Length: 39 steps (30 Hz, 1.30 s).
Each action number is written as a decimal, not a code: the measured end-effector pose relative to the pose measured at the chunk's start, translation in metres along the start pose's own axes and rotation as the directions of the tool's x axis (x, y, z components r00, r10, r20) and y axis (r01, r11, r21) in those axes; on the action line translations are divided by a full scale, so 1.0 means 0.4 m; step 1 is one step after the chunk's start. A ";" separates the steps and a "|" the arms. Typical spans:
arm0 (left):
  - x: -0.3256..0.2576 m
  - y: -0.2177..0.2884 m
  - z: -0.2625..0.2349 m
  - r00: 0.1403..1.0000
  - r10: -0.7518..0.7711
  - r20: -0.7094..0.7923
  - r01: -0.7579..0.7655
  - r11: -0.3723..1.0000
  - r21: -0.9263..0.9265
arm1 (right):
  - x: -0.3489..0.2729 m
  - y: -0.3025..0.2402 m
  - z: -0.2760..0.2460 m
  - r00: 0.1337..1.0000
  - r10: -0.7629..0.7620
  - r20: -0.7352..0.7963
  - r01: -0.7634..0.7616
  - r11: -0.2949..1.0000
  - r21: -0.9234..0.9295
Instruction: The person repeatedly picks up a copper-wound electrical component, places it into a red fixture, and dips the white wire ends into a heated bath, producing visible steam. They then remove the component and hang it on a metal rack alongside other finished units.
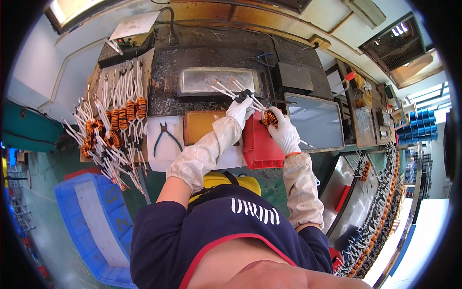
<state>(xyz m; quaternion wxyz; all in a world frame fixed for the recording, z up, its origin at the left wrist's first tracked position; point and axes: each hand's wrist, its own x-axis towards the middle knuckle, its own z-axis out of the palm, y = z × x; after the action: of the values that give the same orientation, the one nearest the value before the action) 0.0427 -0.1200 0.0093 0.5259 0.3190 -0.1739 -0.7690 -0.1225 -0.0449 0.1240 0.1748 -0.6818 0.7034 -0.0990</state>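
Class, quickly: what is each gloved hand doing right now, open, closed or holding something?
Left hand: closed, holding white leads.
Right hand: closed, holding the copper-coloured coil.

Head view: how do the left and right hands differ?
The left hand grips a black piece among white leads; the right hand holds a copper-coloured coil. The left hand is farther forward than the right. An orange cuff edge shows at the right wrist, none at the left. Both are gloved in white.
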 end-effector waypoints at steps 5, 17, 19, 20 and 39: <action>0.023 0.008 -0.018 0.998 -0.029 0.051 0.030 1.000 -0.011 | 0.012 -0.011 0.000 1.000 0.013 0.014 -0.013 0.999 -0.035; 0.040 0.005 -0.023 0.999 -0.053 -0.008 0.052 0.992 -0.111 | 0.032 -0.031 -0.001 0.999 0.038 0.017 -0.036 0.995 -0.088; 0.036 0.011 -0.015 0.996 -0.077 -0.049 0.071 0.991 -0.112 | 0.033 -0.032 -0.002 0.999 0.030 0.017 -0.028 0.996 -0.089; 0.035 0.012 -0.014 0.995 -0.079 -0.059 0.072 0.991 -0.112 | 0.034 -0.034 -0.004 1.000 0.026 0.018 -0.024 0.996 -0.089; 0.061 -0.005 -0.048 0.986 -0.136 -0.097 0.123 0.984 -0.130 | 0.057 -0.045 -0.014 0.999 0.018 0.046 -0.010 0.988 -0.154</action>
<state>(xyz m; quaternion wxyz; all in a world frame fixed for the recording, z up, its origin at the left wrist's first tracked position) 0.0483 -0.1404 -0.0137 0.5021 0.3367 -0.0766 -0.7929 -0.1081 -0.0688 0.1332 0.1392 -0.6904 0.7094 -0.0272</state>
